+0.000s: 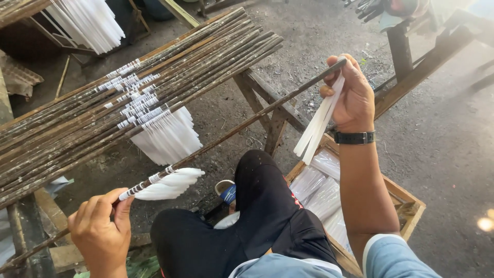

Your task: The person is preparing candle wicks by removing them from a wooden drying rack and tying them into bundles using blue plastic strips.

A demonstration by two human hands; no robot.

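Progress: we judge the stick partly loaded; one cluster of white candles hangs near its left end, the remaining length bare.
Left hand: grip clamped on the stick's lower end.
Right hand: grip clamped on the upper end plus loose white candles.
Finished sticks: stacked on the bench, candles hanging below.
Crate: holds further white candles.

The wooden crate lies half hidden behind the right forearm and knee.
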